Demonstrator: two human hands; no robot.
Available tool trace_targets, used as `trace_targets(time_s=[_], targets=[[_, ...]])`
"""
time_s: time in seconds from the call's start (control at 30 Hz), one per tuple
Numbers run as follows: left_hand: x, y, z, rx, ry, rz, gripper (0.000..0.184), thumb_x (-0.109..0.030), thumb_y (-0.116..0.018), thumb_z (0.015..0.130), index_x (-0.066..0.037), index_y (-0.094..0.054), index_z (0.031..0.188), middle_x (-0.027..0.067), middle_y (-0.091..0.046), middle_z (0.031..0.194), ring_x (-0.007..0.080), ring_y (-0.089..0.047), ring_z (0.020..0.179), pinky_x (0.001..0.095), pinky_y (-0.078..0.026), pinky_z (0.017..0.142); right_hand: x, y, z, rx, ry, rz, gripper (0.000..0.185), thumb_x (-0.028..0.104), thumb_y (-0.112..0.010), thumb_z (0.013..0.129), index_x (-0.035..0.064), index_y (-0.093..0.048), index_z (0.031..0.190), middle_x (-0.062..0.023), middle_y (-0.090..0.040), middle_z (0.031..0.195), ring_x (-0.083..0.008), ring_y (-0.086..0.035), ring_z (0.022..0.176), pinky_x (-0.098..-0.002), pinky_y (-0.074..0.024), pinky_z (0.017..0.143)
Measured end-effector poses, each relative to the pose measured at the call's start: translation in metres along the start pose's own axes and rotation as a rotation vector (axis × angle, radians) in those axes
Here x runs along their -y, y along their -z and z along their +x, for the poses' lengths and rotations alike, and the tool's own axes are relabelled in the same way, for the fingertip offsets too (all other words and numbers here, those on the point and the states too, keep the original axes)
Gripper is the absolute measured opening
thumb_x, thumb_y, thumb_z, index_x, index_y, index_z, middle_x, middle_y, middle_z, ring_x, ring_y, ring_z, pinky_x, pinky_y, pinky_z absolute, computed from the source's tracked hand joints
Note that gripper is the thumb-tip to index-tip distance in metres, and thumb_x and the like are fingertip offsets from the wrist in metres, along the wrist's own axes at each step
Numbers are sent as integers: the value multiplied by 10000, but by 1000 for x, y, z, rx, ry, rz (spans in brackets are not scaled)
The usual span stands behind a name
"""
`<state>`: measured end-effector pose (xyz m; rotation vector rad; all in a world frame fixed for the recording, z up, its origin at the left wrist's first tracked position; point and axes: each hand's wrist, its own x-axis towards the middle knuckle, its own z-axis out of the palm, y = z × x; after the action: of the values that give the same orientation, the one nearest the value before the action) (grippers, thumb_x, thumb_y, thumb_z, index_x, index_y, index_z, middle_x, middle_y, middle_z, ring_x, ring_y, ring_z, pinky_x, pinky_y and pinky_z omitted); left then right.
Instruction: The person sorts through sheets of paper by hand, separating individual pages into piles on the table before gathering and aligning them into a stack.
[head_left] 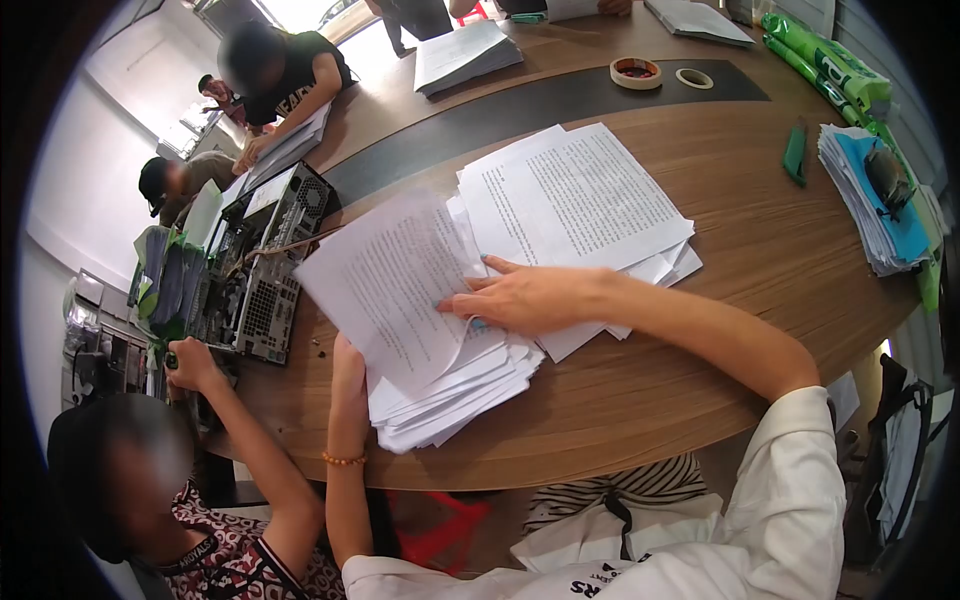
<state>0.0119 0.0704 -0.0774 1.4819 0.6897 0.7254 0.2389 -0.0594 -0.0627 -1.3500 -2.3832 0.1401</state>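
A printed sheet of paper (385, 285) is raised at a tilt over the left paper stack (450, 400), whose edges are uneven. My right hand (530, 298) reaches across from the right, its fingers closed on the right edge of that sheet. At the left side of the same stack is my left hand (348, 375); the lifted sheet hides its fingers. Under and beyond my right hand lies a second pile of printed pages (570, 195), with some sheets sticking out crookedly below.
An opened computer case (275, 270) stands left, beside a person (120, 480) gripping something green. Tape rolls (636, 73), a green cutter (795, 153) and a paper bundle with sunglasses (870, 200) lie right. Another paper stack (467, 55) sits farther back; other people work at far left.
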Motion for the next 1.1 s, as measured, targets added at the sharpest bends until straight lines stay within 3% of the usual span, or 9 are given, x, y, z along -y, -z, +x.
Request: trace_targets(time_s=[0.17, 0.27, 0.43, 0.5, 0.57, 0.63, 0.7, 0.8, 1.1], targets=[[-10, -13, -1, -165, 17, -299, 348, -155, -442, 812, 65, -396, 1078, 133, -489, 1033, 180, -512, 881, 254, -429, 750, -5, -4, 0, 83, -64, 116, 348, 75, -354, 825, 87, -340, 1173, -79, -441, 1161, -212, -384, 1108, -447, -162, 995], [-15, -9, 0, -31, 174, -556, 340, -137, -446, 814, 71, -389, 1077, 144, -485, 1038, 170, -502, 902, 256, -418, 769, -7, -5, 0, 42, -48, 113, 320, 70, -365, 817, 73, -348, 1137, -93, -458, 1137, -228, -423, 1068, -463, -189, 977], [-5, -8, -1, -65, 120, -87, 309, -70, -488, 784, 70, -403, 1046, 144, -496, 1030, 169, -512, 884, 257, -424, 752, -8, 9, -3, 64, 0, 201, 328, 109, -417, 804, 59, -341, 1119, -114, -462, 1125, -254, -451, 1036, -476, -240, 946], [-6, -8, 0, -44, 141, -41, 307, -46, -503, 770, 66, -407, 1039, 141, -502, 1024, 168, -515, 877, 258, -425, 748, -17, 26, -5, 9, -215, 499, 368, 154, -472, 791, 87, -360, 1135, -107, -457, 1117, -249, -429, 1065, -424, -263, 953], [-6, -9, 0, -61, 128, -81, 305, -27, -512, 759, 61, -411, 1034, 137, -512, 1006, 166, -520, 867, 257, -427, 740, -46, 40, -15, -214, -372, 416, 427, 238, -538, 764, 55, -374, 1112, -137, -413, 1158, -275, -398, 1090, -404, -281, 941], [-7, -10, -1, -69, 127, -79, 307, -29, -511, 760, 59, -410, 1037, 136, -512, 1006, 164, -519, 867, 256, -427, 741, -84, 49, -35, -393, -696, 187, 518, 339, -543, 750, 15, -381, 1120, -199, -339, 1209, -304, -340, 1129, -401, -280, 937], [-6, -10, 0, -76, 124, -76, 309, -31, -511, 762, 57, -408, 1040, 134, -512, 1005, 162, -518, 868, 254, -427, 741, -109, 44, -60, -455, -988, -442, 615, 424, -552, 714, -23, -409, 1111, -239, -327, 1205, -340, -281, 1156, -402, -268, 937], [-4, -7, 1, -73, 126, -56, 310, -35, -510, 763, 55, -408, 1041, 130, -513, 1006, 161, -519, 868, 253, -427, 741, -121, 43, -83, -221, -1220, -624, 621, 476, -527, 712, -31, -460, 1066, -236, -314, 1218, -329, -244, 1177, -402, -256, 941], [-7, -10, 0, -60, 127, -75, 296, -32, -504, 766, 51, -414, 1035, 123, -520, 993, 153, -525, 843, 246, -430, 726, -130, 38, -77, -608, -967, -13, 379, 205, -663, 634, 33, -506, 933, -167, -551, 907, -295, -508, 929, -354, -392, 765]])
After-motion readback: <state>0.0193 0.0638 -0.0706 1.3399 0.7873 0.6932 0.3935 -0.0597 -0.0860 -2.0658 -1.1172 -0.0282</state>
